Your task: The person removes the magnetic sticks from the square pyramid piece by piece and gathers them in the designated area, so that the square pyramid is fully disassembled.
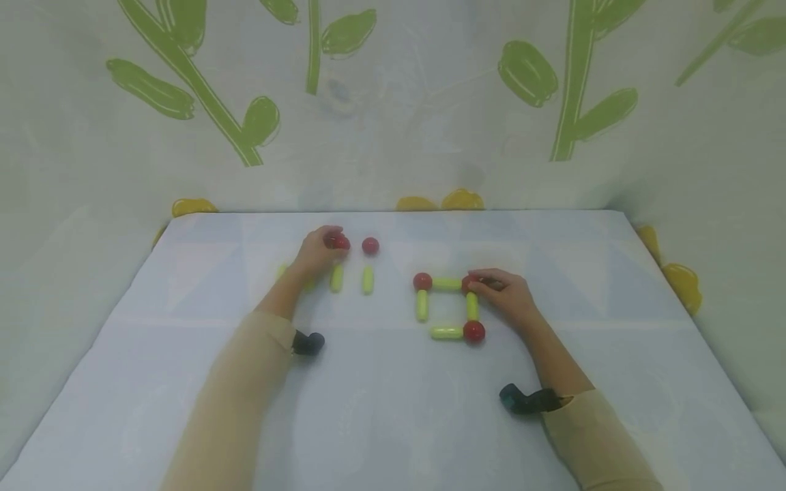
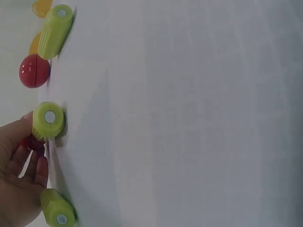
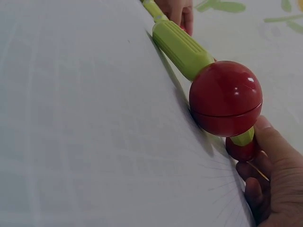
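Left hand (image 1: 319,250) grips a red ball (image 1: 342,242); right hand (image 1: 507,294) pinches a corner ball (image 1: 468,282) (touching two green rods (image 1: 446,283))

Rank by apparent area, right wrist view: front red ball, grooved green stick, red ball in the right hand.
1. Front red ball
2. Grooved green stick
3. Pinched red ball, partly hidden by the right hand

Apparent only: the front ball is nearer the camera, so true ball sizes are unsure.

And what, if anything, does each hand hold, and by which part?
Left hand: a loose red ball, by its sides. Right hand: the far-right red corner ball, also by its sides.
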Demonstrator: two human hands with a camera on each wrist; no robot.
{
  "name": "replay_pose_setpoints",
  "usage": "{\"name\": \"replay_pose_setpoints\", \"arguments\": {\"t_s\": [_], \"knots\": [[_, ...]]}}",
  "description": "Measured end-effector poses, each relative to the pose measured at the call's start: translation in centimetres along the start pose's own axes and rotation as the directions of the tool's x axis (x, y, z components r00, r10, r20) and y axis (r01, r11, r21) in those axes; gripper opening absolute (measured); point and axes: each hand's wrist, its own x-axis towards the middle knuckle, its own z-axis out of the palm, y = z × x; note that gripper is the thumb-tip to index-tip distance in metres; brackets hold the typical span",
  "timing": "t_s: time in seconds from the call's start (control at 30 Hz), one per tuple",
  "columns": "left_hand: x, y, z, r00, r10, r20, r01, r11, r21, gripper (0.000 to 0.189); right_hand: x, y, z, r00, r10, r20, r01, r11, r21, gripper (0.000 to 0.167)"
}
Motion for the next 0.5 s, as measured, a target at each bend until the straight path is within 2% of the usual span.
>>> {"name": "replay_pose_setpoints", "arguments": {"t_s": [0.23,0.37,0.5], "knots": [[-0.4,0.6,-0.7,1.000,0.014,0.016,-0.014,0.999,-0.037,0.060,0.0,0.0,0.1,1.000,0.003,0.001,-0.003,1.000,0.004,0.048],[-0.8,1.1,-1.6,0.998,0.050,-0.024,-0.051,0.997,-0.050,0.065,0.2,0.1,0.1,1.000,0.014,0.006,-0.014,1.000,0.004,0.049],[-1.1,1.6,-1.9,0.994,0.080,-0.072,-0.085,0.994,-0.062,0.066,0.3,0.3,0.0,1.000,0.021,0.003,-0.021,1.000,-0.004,0.050]]}}
